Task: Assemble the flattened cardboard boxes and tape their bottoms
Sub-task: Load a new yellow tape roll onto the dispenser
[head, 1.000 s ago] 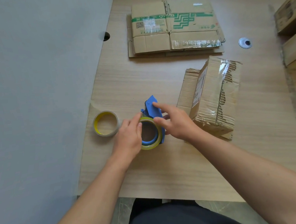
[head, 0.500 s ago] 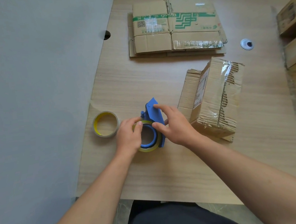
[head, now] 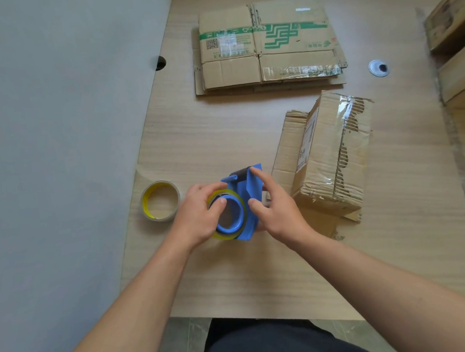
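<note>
A spare tape roll lies near the left edge of the tabletop. Just beside it, a person's left hand closes its grip round the loaded roll, thumb at the hub. That roll sits in a blue tape dispenser, whose body the right hand grips, forefinger up by the black roller. Beyond the hands, well apart, the flattened boxes wait in a stack. To the right an assembled box lies on its side, tape glinting on its ragged face. The likely hazards are a roll seated crooked, a tape end folding back onto itself, or a fingertip straying to the cutter, which cannot be made out here.
</note>
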Motion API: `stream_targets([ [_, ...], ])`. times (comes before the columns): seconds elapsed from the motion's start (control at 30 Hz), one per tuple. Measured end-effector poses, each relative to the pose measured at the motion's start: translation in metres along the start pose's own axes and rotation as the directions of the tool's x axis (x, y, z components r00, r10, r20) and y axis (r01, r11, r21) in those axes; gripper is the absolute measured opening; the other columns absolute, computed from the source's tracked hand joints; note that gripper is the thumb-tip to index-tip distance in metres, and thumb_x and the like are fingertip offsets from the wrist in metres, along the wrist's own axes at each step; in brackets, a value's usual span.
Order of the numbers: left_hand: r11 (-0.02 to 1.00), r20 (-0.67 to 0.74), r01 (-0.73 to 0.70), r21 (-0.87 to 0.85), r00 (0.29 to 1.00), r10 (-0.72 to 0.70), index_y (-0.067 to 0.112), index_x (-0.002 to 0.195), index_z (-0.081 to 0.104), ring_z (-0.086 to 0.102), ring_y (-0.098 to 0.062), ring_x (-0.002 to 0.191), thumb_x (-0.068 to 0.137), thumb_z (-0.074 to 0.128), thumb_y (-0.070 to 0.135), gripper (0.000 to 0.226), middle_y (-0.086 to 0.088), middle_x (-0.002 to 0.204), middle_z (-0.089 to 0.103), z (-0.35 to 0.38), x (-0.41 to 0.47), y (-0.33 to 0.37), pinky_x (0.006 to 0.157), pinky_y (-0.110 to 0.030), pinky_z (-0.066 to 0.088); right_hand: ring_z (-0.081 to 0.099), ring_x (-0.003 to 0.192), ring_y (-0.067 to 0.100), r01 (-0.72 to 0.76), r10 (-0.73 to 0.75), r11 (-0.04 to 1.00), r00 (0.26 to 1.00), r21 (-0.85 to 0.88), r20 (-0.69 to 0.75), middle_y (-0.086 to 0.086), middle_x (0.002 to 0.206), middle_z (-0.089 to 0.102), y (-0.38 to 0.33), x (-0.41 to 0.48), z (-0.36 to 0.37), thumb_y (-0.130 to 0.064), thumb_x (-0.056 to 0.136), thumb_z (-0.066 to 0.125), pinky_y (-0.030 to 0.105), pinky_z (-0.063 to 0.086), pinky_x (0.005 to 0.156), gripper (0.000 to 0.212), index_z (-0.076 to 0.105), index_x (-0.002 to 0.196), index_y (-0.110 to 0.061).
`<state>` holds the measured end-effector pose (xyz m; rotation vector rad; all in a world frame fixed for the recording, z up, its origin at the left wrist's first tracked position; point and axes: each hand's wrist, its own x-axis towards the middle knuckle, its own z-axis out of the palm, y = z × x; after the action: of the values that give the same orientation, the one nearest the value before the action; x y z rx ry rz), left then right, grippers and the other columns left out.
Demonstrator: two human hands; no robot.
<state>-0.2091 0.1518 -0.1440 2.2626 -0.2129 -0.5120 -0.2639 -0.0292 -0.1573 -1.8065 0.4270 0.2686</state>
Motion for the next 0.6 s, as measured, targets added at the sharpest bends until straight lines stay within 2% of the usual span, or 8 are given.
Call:
stream_targets([
  [0.07,0.999,-0.019,-0.043,0.030,0.999,0.043,0.020,0.123,0.067,0.054,-0.014,0.110,0.093,0.065,0.013,0.031,-0.003,0.114,0.053,-0.001,-0.003,0.003,0.096,-0.011,0.030,0.067,0.098,0.022,0.020,-0.020,1.000,1.000,-0.018,-0.011,0.000,0.129,0.047,0.003,-0.002,-0.002,-0.020,0.093,0.060,0.046,0.061,0.077,0.060,0.044,0.134,-0.060],
  [0.13,0.994,-0.038,-0.086,0.063,0.995,0.089,0.017,0.120,0.070,0.053,-0.017,0.106,0.090,0.067,0.011,0.030,-0.005,0.111,0.051,-0.003,-0.008,0.006,0.094,-0.010,0.030,0.062,0.102,0.014,0.082,-0.088,0.987,0.995,-0.137,-0.041,-0.003,0.129,0.043,0.005,-0.003,-0.009,-0.020,0.093,0.065,0.041,0.055,0.093,0.052,0.050,0.137,-0.043],
  [0.2,0.982,-0.011,-0.149,0.113,0.988,0.151,0.014,0.117,0.072,0.052,-0.024,0.108,0.089,0.067,0.013,0.029,-0.010,0.113,0.052,-0.006,-0.013,0.009,0.100,-0.021,0.034,0.052,0.108,0.012,0.185,-0.207,0.938,0.977,-0.294,-0.045,0.001,0.133,0.040,0.002,-0.003,-0.019,-0.023,0.090,0.071,0.030,0.045,0.100,0.047,0.056,0.134,-0.030],
  [0.27,0.966,0.032,-0.204,0.159,0.979,0.202,0.013,0.115,0.073,0.051,-0.031,0.109,0.086,0.064,0.017,0.031,-0.013,0.113,0.053,-0.008,-0.017,0.010,0.102,-0.034,0.037,0.045,0.113,0.018,0.296,-0.326,0.858,0.946,-0.420,0.001,0.007,0.135,0.042,-0.004,0.000,-0.026,-0.024,0.088,0.075,0.026,0.035,0.099,0.039,0.065,0.126,-0.022],
  [0.3,0.962,0.036,-0.216,0.165,0.976,0.213,0.013,0.115,0.074,0.050,-0.033,0.109,0.085,0.064,0.016,0.031,-0.013,0.113,0.053,-0.008,-0.019,0.011,0.101,-0.036,0.037,0.043,0.114,0.023,0.344,-0.372,0.811,0.927,-0.473,0.038,0.010,0.134,0.046,-0.007,0.001,-0.027,-0.023,0.087,0.076,0.027,0.033,0.098,0.034,0.068,0.120,-0.018],
  [0.37,0.958,0.013,-0.234,0.166,0.972,0.235,0.012,0.113,0.075,0.051,-0.033,0.108,0.083,0.063,0.018,0.033,-0.012,0.111,0.054,-0.008,-0.023,0.012,0.098,-0.034,0.036,0.043,0.113,0.030,0.410,-0.424,0.740,0.900,-0.533,0.103,0.010,0.128,0.052,-0.014,0.004,-0.027,-0.022,0.087,0.076,0.031,0.035,0.098,0.025,0.073,0.110,-0.014],
  [0.47,0.954,-0.054,-0.255,0.159,0.962,0.266,0.013,0.112,0.075,0.051,-0.032,0.106,0.081,0.063,0.016,0.033,-0.008,0.110,0.052,-0.004,-0.029,0.012,0.097,-0.030,0.035,0.044,0.109,0.031,0.451,-0.478,0.739,0.874,-0.501,0.081,0.009,0.121,0.055,-0.022,0.006,-0.029,-0.018,0.086,0.077,0.032,0.035,0.094,0.013,0.074,0.096,-0.011],
  [0.6,0.969,-0.152,-0.232,0.090,0.958,0.243,0.015,0.115,0.073,0.050,-0.026,0.108,0.084,0.062,0.018,0.033,-0.002,0.113,0.049,-0.003,-0.034,0.018,0.099,-0.026,0.037,0.045,0.112,0.036,0.504,-0.537,0.704,0.839,-0.501,0.089,0.012,0.121,0.056,-0.023,-0.003,-0.028,-0.017,0.081,0.081,0.035,0.038,0.095,0.015,0.074,0.091,-0.009],
])
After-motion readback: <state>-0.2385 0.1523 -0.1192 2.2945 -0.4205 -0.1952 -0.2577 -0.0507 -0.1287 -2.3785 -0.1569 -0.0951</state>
